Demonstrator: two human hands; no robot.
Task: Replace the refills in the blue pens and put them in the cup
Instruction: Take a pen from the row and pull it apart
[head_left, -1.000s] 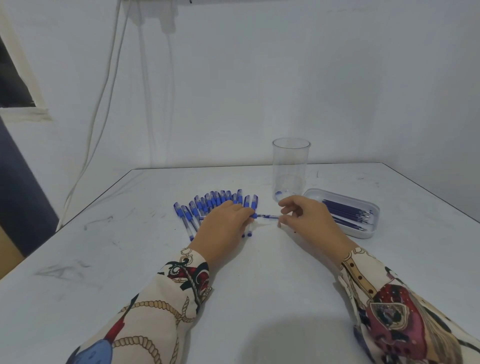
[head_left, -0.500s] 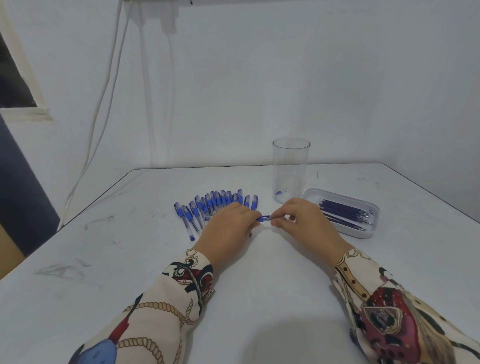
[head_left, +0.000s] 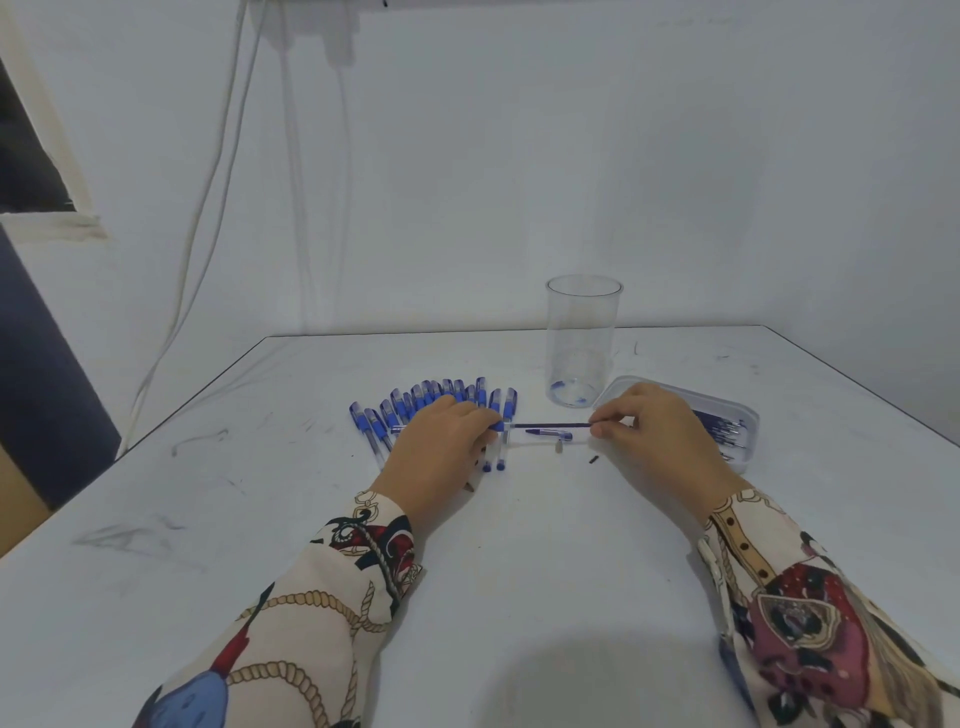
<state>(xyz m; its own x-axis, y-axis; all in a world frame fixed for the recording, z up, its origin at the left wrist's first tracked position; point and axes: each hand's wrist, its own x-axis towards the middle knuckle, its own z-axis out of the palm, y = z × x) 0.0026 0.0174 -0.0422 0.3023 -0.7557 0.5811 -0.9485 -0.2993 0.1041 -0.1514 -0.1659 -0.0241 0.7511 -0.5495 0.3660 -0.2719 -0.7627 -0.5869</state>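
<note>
We see our left hand (head_left: 441, 447) resting palm down on the white table (head_left: 519, 545), its fingers curled around the barrel of a blue pen (head_left: 497, 427) whose open end pokes out past the fingertips. Our right hand (head_left: 654, 431) sits well apart to the right, pinching the far end of a thin dark refill (head_left: 550, 425) between thumb and forefinger. The refill spans the gap between our 2 hands, its near end at the mouth of the held pen; we cannot tell whether it is still partly inside.

Just below the refill, between the hands, lies a short blue tip section (head_left: 549, 433) of the pen, with a tiny pale piece (head_left: 559, 446) beside it and a small dark speck (head_left: 593, 459) nearer the right hand.

Behind and to the left of the left hand, a fan of blue pens (head_left: 415, 402) lies on the table, some partly hidden under the hand; 2 more stick out beside its fingertips.

Beyond the right hand stands the clear cup (head_left: 583, 338), upright, with only a bluish trace at its bottom. A shallow clear tray (head_left: 748, 415) lies behind and to the right of that hand, holding more dark refills (head_left: 722, 431). Patterned sleeves (head_left: 332, 597) cover both forearms.
</note>
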